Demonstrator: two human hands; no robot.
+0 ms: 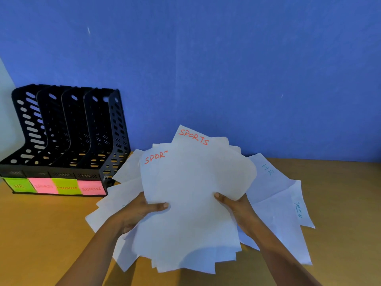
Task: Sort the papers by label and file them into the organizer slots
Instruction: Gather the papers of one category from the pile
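Blue wall (226, 58) backs the brown tabletop (340, 193). At centre frame we grip a loose stack of papers (191, 182), our left hand (140, 211) and right hand (235, 205) each pinching a side, thumbs on top. Two upper sheets read SPORTS. To the right lie an HR sheet (268, 174) and a sheet ending MIN (301, 207). At the left stands the black organizer (61, 129), fronted by green and pink notes (55, 185), with more sheets spreading between it and our stack.
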